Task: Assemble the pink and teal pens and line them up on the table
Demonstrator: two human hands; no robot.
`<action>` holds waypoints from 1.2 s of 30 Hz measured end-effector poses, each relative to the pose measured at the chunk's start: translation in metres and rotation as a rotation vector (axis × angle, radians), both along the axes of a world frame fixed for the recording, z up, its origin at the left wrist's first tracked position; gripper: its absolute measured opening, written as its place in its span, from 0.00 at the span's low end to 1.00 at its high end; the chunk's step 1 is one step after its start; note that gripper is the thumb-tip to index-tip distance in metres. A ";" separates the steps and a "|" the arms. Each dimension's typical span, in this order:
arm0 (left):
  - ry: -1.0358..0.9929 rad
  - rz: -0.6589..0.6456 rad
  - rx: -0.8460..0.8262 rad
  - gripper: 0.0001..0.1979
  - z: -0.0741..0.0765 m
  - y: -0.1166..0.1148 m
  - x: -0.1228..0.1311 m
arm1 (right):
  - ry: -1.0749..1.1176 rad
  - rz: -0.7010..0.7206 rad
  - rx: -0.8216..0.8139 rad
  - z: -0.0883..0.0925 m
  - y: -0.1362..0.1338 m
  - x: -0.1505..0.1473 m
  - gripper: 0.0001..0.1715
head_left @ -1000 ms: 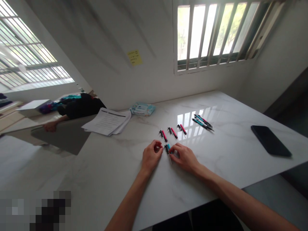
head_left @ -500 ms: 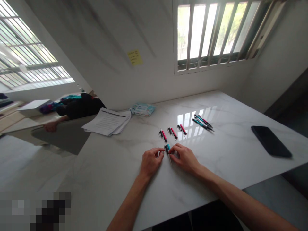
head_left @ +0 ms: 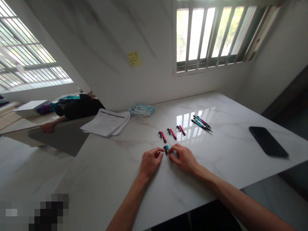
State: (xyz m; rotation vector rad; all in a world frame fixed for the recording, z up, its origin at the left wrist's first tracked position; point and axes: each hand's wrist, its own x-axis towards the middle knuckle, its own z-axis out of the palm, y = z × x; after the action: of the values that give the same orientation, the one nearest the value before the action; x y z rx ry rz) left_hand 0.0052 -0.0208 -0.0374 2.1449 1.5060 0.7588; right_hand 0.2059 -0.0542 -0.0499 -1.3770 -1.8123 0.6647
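Head view: just below and right of the frame's centre, three narrow pen parts lie side by side on the table [head_left: 108, 166]: a black piece [head_left: 166, 150], a teal barrel [head_left: 167, 147] and a thin pale rod [head_left: 169, 160]. On their right, the right hand [head_left: 184, 158] has thumb and index fingertips at the rod; I cannot tell whether they pinch it or only touch it. On their left, the left hand [head_left: 150, 162] is loosely curled, its index tip just beside the black piece; anything tiny between its fingers is too small to tell. Light fingertip contact should suit these parts, since they would probably roll on such a smooth surface. Best to steer the rod near its middle, with the left fingertips steadying the black piece. The three red pen sets [head_left: 173, 134] sit just above, so a wide sweep could disturb them.
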 end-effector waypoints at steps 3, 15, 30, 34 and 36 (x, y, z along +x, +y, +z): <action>-0.060 -0.044 0.024 0.16 0.000 -0.001 -0.003 | 0.061 0.004 0.036 0.004 0.008 0.011 0.06; -0.146 -0.067 0.105 0.13 0.004 -0.001 -0.005 | -0.525 -0.555 0.129 0.010 0.059 0.192 0.09; -0.113 -0.036 0.067 0.12 0.005 -0.001 -0.007 | -0.646 -0.564 0.010 -0.010 0.070 0.189 0.15; -0.109 -0.038 0.098 0.12 0.004 -0.003 -0.007 | -0.541 -0.605 0.068 -0.007 0.072 0.189 0.12; -0.110 -0.041 0.159 0.12 0.005 -0.003 -0.006 | -0.330 -0.581 0.112 -0.003 0.074 0.186 0.12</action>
State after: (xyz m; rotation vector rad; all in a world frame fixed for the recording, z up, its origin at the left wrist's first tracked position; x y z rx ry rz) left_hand -0.0004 -0.0241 -0.0321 2.2009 1.3822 0.9955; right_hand 0.3920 0.0199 -0.0527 -1.8996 -1.5325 0.0311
